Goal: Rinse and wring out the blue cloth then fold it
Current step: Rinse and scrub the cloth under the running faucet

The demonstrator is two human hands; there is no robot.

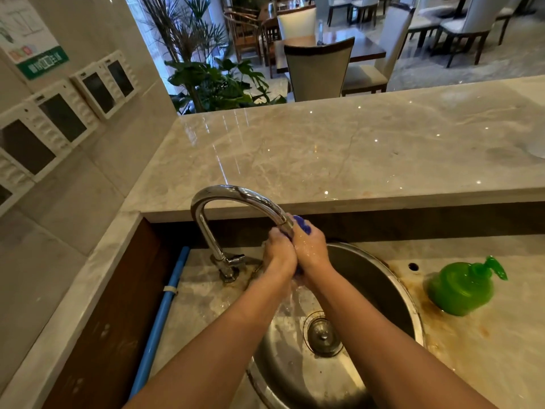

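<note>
Both hands — left hand (278, 250), right hand (311, 246) — clench the bunched blue cloth (303, 225) under the curved chrome tap (236, 196) — rinsing; wringing likely comes next

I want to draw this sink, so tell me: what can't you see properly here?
Head view only:
blue cloth: mostly hidden inside the left hand and right hand; only a bit pokes out on top.
tap: its mouth is hidden between the hands.
sink: near side cut off by the bottom edge.
wall sign: writing too small to read.
</note>
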